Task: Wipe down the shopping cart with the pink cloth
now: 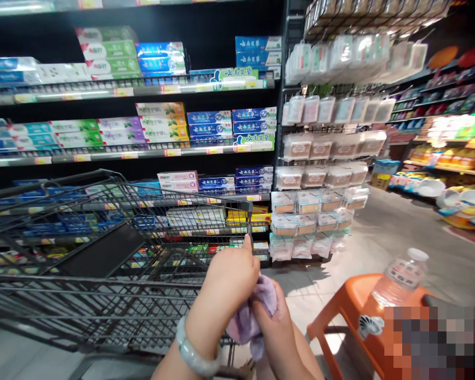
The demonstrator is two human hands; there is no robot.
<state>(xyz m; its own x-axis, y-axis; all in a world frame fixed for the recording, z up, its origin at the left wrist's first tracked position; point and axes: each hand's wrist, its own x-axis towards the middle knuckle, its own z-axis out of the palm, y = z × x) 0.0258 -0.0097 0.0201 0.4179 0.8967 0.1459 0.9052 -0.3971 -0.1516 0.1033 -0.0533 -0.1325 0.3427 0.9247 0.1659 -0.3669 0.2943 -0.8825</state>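
Observation:
My left hand (233, 274), a pale bracelet (193, 351) on its wrist, is closed at the near end of a black metal shopping cart (134, 287). Its index finger stretches up along the cart's corner post (249, 228). The other fingers curl down onto a crumpled purple cloth (243, 323), and their tips are mostly hidden. Just below and to the right, my right hand (277, 319) is shut on the same cloth, thumb on top. The cloth bunches between both hands, and its lower end hangs down.
Shelves of boxed toothpaste (209, 124) stand behind the cart. Packaged goods (320, 145) hang on a rack to their right. An orange plastic stool (352, 301) at lower right bears a clear bottle (401, 277). Tiled floor (396, 221) runs along the aisle.

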